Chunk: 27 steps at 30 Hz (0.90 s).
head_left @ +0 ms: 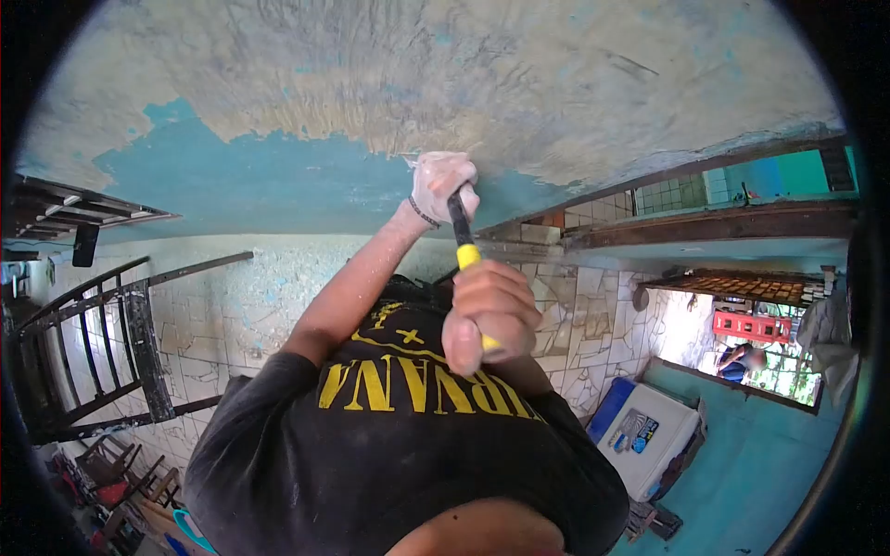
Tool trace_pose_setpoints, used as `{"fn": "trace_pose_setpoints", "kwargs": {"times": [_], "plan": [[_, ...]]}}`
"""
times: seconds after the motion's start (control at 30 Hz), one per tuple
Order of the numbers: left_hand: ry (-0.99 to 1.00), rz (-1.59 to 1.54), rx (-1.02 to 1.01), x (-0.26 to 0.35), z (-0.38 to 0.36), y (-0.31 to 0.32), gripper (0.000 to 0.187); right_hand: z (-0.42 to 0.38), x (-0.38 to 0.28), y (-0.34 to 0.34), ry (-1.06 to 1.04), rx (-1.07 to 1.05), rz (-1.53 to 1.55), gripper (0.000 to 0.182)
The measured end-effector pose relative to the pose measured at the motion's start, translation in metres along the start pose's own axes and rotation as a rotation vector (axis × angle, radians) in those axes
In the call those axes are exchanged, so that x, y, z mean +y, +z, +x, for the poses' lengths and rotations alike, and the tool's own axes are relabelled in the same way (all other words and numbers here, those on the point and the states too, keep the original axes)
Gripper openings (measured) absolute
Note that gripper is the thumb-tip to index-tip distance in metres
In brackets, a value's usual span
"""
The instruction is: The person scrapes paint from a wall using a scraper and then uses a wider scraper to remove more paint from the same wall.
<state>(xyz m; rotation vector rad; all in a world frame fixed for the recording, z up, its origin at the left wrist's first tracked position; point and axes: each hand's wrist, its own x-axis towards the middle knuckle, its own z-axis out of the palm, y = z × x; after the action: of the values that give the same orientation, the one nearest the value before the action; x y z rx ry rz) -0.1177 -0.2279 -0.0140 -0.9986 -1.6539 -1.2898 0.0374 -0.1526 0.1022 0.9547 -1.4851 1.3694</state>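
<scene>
A scraper with a black and yellow handle (461, 227) is held in both hands, angled up against the wall. My left hand (443, 183), whitened with dust and with a dark bracelet at the wrist, is closed round its upper end and hides most of the head. Lower down, my right hand (491, 310) wraps round the yellow grip. In front of the left hand the wall (278, 181) shows turquoise paint with a ragged edge. Beyond that edge lies bare, rough grey-beige plaster (519, 83).
A dark metal frame (144, 343) stands at the left, above stacked chairs (116, 473). At the right are a white and blue cooler (644, 435) and a window opening (686, 324), with a person (735, 361) beyond it. Pale debris dusts the broken-tile floor (278, 269).
</scene>
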Motion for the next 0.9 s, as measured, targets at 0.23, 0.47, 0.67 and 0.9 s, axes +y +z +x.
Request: {"fn": "trace_pose_setpoints", "kwargs": {"times": [0.23, 0.47, 0.67, 0.9], "plan": [[0.024, 0.036, 0.054, 0.009, 0.011, 0.005, 0.016, 0.004, -0.007, 0.004, -0.044, 0.047, -0.086, 0.017], [-0.090, 0.031, -0.019, -0.007, -0.020, 0.005, 0.014, -0.019, 0.004, -0.004, 0.055, 0.023, -0.074, 0.012], [-0.013, 0.023, -0.026, 0.010, 0.014, 0.008, 0.016, 0.001, -0.005, -0.007, -0.014, 0.089, -0.074, 0.016], [-0.022, 0.030, -0.011, 0.003, -0.006, 0.015, 0.014, -0.016, -0.014, -0.014, 0.040, -0.037, -0.037, 0.015]]}}
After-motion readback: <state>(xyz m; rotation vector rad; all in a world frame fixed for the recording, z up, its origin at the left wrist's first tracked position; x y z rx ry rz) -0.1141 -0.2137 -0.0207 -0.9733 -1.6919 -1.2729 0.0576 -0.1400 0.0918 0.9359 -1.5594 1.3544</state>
